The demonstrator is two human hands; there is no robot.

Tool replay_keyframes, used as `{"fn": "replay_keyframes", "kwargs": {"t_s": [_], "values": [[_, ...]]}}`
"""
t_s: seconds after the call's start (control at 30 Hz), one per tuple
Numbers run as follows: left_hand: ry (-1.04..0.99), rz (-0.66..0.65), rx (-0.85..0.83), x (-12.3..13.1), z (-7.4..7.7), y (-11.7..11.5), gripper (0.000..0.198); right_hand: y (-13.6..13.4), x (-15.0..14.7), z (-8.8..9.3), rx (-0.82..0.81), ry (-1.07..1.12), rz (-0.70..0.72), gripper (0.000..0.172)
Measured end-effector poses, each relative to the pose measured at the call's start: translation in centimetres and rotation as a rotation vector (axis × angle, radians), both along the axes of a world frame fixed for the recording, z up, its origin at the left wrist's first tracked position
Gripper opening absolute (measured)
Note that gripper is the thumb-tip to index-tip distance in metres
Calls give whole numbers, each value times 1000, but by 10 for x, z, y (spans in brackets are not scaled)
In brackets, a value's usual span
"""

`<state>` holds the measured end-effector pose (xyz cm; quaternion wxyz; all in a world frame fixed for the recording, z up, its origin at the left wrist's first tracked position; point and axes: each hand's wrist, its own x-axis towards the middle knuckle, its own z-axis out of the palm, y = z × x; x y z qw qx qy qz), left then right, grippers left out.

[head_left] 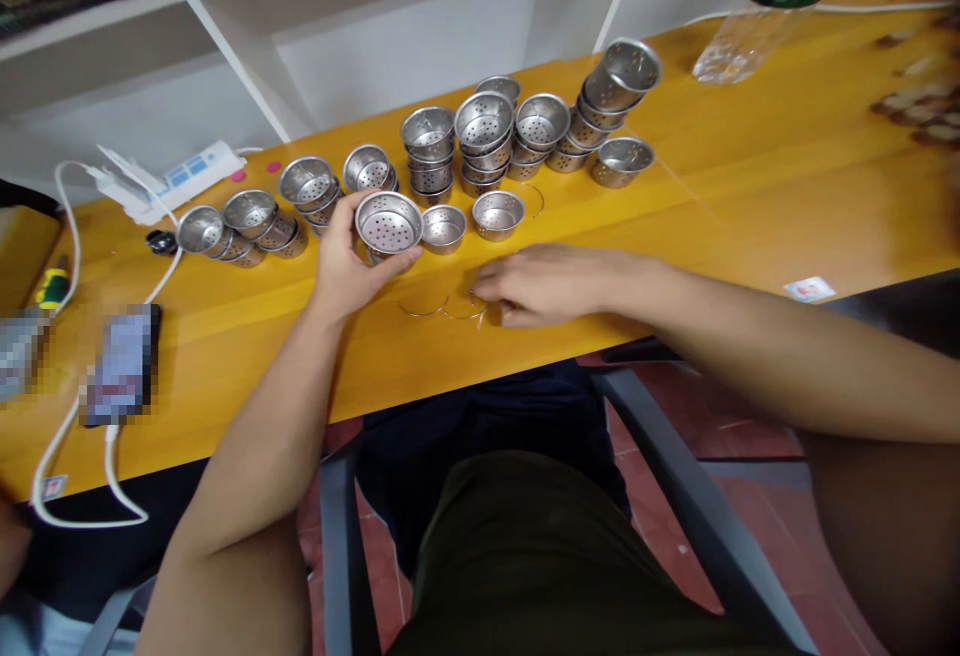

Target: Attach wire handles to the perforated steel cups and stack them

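My left hand [352,261] is closed around a perforated metal strainer cup [390,226], its open top tilted towards me. Thin curved wires [427,312] lie on the table in front of it. At their right end is my right hand [536,284], fingers curled together low over the tabletop; whatever is between its fingertips is hidden. Two single strainer cups, one small [444,228] and one beside it [499,215], stand just beyond the hands. Behind them are several stacks of the same cups [485,126], some leaning over.
The yellow table [750,206] runs along a white shelf [412,36]. On the left are a power strip [187,176], a phone [124,366] on a white cable, and a screwdriver [52,286]. A clear plastic bottle [742,41] lies at the back right. Part of another person [11,546] shows lower left.
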<state>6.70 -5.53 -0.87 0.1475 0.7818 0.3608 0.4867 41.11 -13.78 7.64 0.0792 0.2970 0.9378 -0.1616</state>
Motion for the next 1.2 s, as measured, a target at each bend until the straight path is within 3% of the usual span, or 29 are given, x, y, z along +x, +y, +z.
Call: {"fn": "replay_keyframes", "kwargs": {"t_s": [0.1,0.2,0.27,0.37,0.53,0.7,0.83,0.93,1.07,1.2], "values": [[7,-13,25,-1,-1,1,115,13,13,10,-49,325,-13,23],[2,-48,37,-3,-3,2,112,28,16,22,-82,684,-99,21],[2,-67,41,-3,-5,3,108,37,8,29,-111,876,-176,17],[-1,-75,47,-3,-6,3,105,53,-16,30,-113,1051,-288,25],[-20,-96,20,0,-6,1,108,71,-49,2,-15,1018,-391,39],[17,-38,-37,2,-3,2,123,71,-58,-23,20,887,-421,44],[-5,-46,-6,0,-5,5,124,74,-57,-29,65,928,-500,44],[-22,-36,21,-3,-6,5,122,79,-55,-30,-20,1028,-533,45],[19,-1,8,-4,1,1,118,79,-55,-30,-124,1098,-556,58],[13,35,34,0,4,-1,113,70,-62,-29,-106,1074,-557,67]]}}
